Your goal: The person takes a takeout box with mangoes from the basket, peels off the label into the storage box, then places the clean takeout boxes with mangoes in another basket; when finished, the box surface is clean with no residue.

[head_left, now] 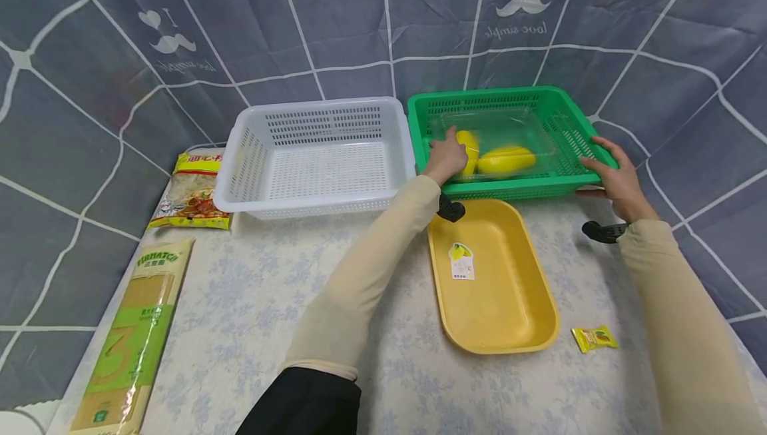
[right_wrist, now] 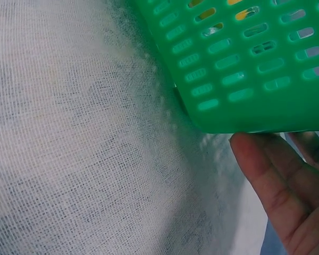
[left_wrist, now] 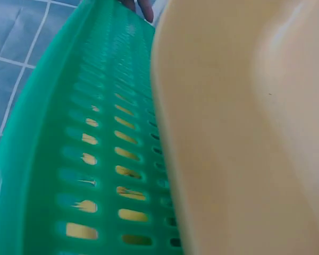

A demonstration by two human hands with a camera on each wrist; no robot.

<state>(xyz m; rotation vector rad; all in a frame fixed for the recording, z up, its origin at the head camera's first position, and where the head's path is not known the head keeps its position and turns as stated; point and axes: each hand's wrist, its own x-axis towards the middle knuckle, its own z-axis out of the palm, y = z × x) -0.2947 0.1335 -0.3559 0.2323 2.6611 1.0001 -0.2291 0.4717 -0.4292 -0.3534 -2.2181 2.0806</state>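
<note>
A clear plastic box (head_left: 527, 130) sits in the green basket (head_left: 515, 190), with yellow fruit-like pieces (head_left: 506, 160) showing through it. My left hand (head_left: 448, 156) reaches over the basket's near left corner. One finger is stretched forward at the box's left end, and the hand overlaps a yellow piece. At the basket's right end, my right hand (head_left: 623, 182) grips the rim, thumb above and fingers below. The right wrist view has its fingers (right_wrist: 260, 159) against the basket's edge. The left wrist view catches the slotted front wall (left_wrist: 106, 138), but not the left hand.
A yellow tray (head_left: 497, 295) lies right in front of the basket, and a small yellow packet (head_left: 593, 338) is at its right. Left of the basket stands a white basket (head_left: 317, 205). Farther left are a noodle bag (head_left: 194, 188) and a long green pack (head_left: 134, 335).
</note>
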